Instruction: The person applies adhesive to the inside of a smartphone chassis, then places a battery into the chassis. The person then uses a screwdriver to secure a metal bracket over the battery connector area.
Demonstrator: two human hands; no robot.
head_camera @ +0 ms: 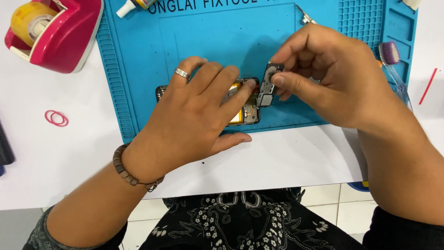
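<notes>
The left hand (194, 120) lies flat across an opened smartphone (243, 109) on the blue silicone repair mat (138, 60), fingers spread and pressing down, the index fingertip (249, 84) reaching to the phone's right end where its gold and dark inner parts show. A silver ring (182, 73) sits on one finger and a brown bead bracelet (127, 170) circles the wrist. The right hand (328, 76) holds a small grey module (269, 83) – a flat, roughly rectangular part with a round piece at its top – pinched between thumb and fingers just beside the phone's right end; its lower edge appears to touch the phone, though I cannot tell for sure. The phone lies lengthwise near the mat's near edge, mostly hidden under the left hand. Far left on the white table (286, 157) stands a pink tape dispenser (60, 34) with a yellowish roll, and nearer lie two pink rubber bands (56, 118). A white glue nozzle (126, 8) lies at the mat's far edge, a purple-headed brush (392, 60) rests on its right side – and a thin red stick (428, 86) lies on the table beyond.
</notes>
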